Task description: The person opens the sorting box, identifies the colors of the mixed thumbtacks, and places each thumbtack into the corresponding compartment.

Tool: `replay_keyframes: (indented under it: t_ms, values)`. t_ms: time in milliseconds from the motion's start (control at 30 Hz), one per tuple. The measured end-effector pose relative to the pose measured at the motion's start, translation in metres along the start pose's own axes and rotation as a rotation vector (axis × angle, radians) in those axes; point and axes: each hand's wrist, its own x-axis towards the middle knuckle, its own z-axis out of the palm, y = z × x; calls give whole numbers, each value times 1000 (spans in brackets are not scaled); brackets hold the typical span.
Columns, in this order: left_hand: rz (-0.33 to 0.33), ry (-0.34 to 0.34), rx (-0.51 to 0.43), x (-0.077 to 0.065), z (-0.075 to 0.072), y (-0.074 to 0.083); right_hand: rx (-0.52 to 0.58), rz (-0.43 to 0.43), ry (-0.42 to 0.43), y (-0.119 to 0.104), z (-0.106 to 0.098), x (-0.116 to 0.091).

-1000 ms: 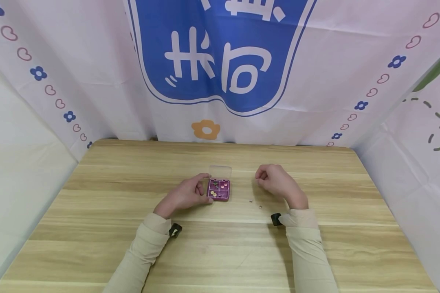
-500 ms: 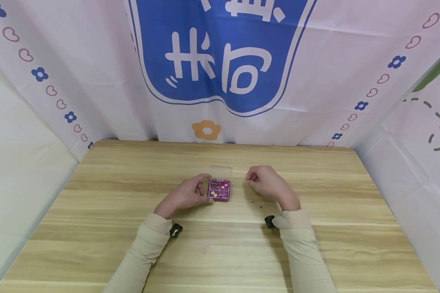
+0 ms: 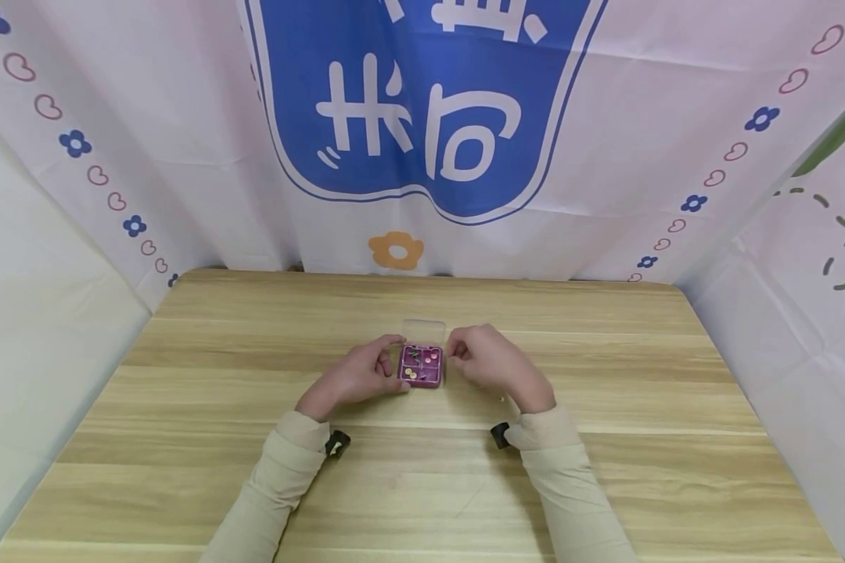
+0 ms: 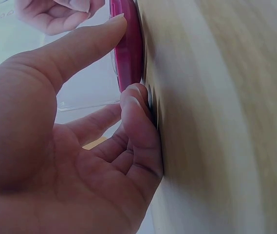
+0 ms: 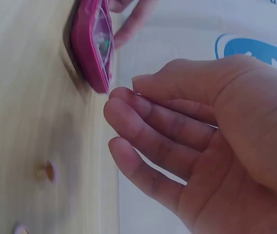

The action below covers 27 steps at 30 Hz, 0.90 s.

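Note:
A small magenta box (image 3: 420,385) with four compartments sits mid-table, its clear lid (image 3: 424,332) raised at the back. Green pieces (image 3: 414,353), pink round pieces (image 3: 431,357) and yellow round pieces (image 3: 411,373) lie in separate compartments; something dark is in the front right one. My left hand (image 3: 355,371) holds the box from the left, thumb at the front corner and forefinger at the back. At its right edge, my right hand (image 3: 496,363) pinches a tiny piece, mostly hidden between thumb and forefinger (image 5: 121,95).
A small stud-like piece with a round head (image 5: 48,171) lies on the wooden table (image 3: 394,485), below my right hand. Another small piece (image 5: 21,229) shows at the bottom of the right wrist view. A printed curtain (image 3: 591,234) hangs behind the table's back edge.
My right hand has moved left, from well right of the box to its right edge, fingers still pinched. It now covers one loose piece in the head view. Left hand and box stay put.

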Motion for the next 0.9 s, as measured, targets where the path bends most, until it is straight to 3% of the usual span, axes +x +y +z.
replay_keyframes:
  t_ms: [433, 900]
  values:
    - [1, -7, 13, 0, 0, 0, -76, -102, -25, -16, 14, 5]
    - [3, -7, 29, 1, 0, -2, -35, -89, -61, -14, 17, 7]
